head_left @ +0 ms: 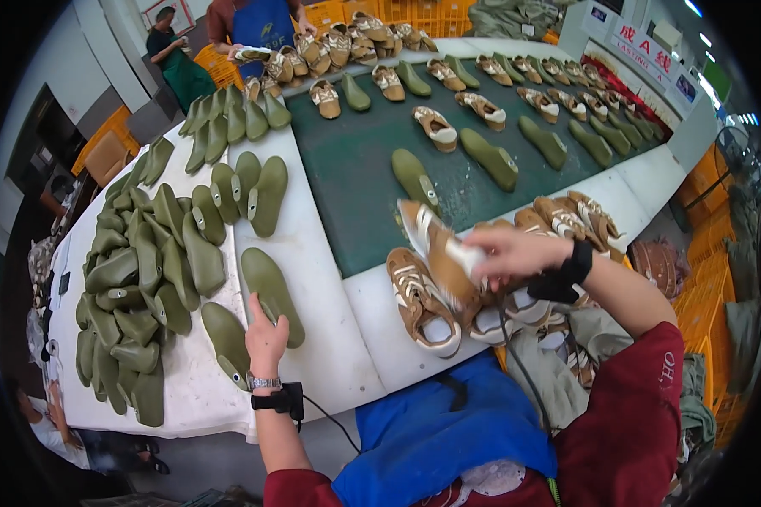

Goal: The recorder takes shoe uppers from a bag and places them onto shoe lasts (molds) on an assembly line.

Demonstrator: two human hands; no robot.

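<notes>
My right hand (516, 253) grips a tan sneaker (445, 266) with white trim, its toe end tilted up over the near edge of the green belt; the shoe is smeared by motion. Below it, a brown laced sneaker (414, 291) stands on the white ledge, beside several more in a row. On the left, my left hand (266, 342) is on an olive-green shoe last (271, 291), index finger along its edge and thumb over its side; the other fingers are mostly hidden. Against that hand lies a second shoe last (226, 338).
A heap of green lasts (135, 270) covers the white table at left. Lasts and sneakers alternate in rows on the green belt (355, 177). Across it, a person in a blue apron (265, 25) stands behind piled shoes (338, 46). Orange crates (706, 317) stand at right.
</notes>
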